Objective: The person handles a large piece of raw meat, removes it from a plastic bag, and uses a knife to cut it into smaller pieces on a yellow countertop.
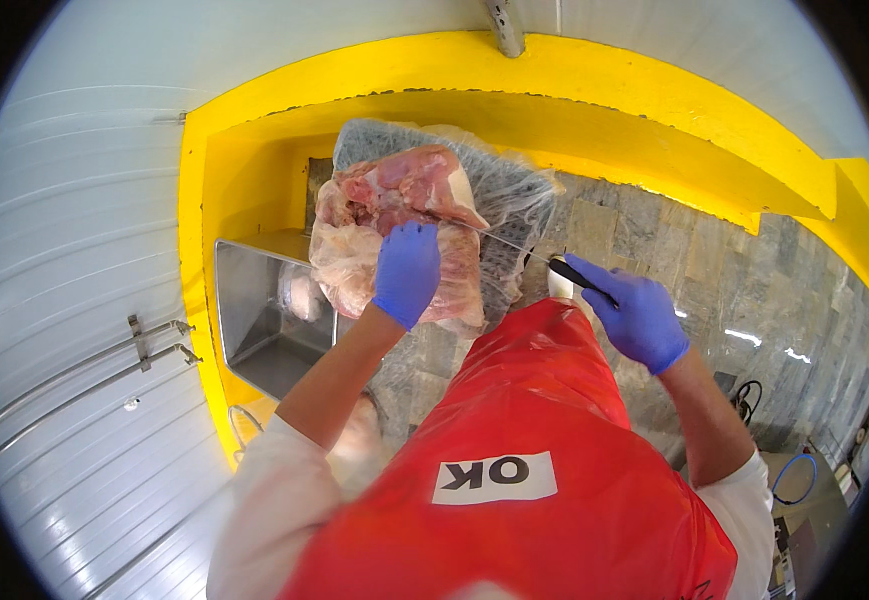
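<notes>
A large piece of raw pink meat (399, 187) lies on a stack covered in clear plastic film (514, 195), with loose film also around the meat. My left hand (409, 272), in a blue glove, is closed on the near part of the meat, its fingertips partly hidden. In my right hand (641, 318), also blue-gloved, is a knife (579, 278) with a black handle. Its thin blade, seen nearly edge-on, points left to the right side of the meat; whether the tip is in the meat I cannot tell.
A stainless steel bin (264, 315) with a pale piece of meat stands left of the stack. Behind runs a yellow kerb (594, 80) along the white panel wall. Metal pipes (84, 370) line the left wall. My red apron (514, 420) hangs close to the stack above the tiled floor (734, 300).
</notes>
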Available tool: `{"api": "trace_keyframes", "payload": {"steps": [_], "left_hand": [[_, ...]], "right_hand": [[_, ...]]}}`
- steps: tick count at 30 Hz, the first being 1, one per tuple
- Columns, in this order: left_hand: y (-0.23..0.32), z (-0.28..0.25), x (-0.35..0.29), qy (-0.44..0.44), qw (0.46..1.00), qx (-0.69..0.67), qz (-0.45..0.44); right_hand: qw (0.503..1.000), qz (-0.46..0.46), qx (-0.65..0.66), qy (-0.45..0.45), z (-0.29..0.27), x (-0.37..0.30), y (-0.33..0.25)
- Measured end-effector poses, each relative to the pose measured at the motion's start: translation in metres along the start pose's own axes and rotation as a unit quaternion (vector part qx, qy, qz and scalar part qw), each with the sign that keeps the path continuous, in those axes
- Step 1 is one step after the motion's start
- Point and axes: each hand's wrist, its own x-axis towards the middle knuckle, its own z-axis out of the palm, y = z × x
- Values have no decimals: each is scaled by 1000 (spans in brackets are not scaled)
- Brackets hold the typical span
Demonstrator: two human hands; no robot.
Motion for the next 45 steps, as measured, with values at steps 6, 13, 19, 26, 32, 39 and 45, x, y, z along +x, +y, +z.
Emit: {"api": "trace_keyframes", "payload": {"steps": [6, 13, 19, 26, 32, 39, 45], "left_hand": [[5, 17, 6, 91, 993, -50, -52], [7, 43, -5, 187, 966, -178, -9], [1, 36, -16, 218, 933, -273, 84], [-9, 18, -25, 157, 941, -274, 126], [0, -35, -30, 93, 958, -255, 92], [27, -17, -26, 30, 996, -78, -25], [33, -16, -7, -38, 996, 75, -11]], "right_hand": [[989, -20, -131, 71, 27, -13, -37], [968, -30, -251, 5, -15, 31, -95], [943, -114, -287, -120, -92, 179, -99], [934, -141, -276, -180, -107, 217, -109], [976, 1, -193, -103, -78, 130, -51], [997, 7, -77, 8, 3, -2, 1], [996, 4, -76, 50, 22, -38, 1]]}}
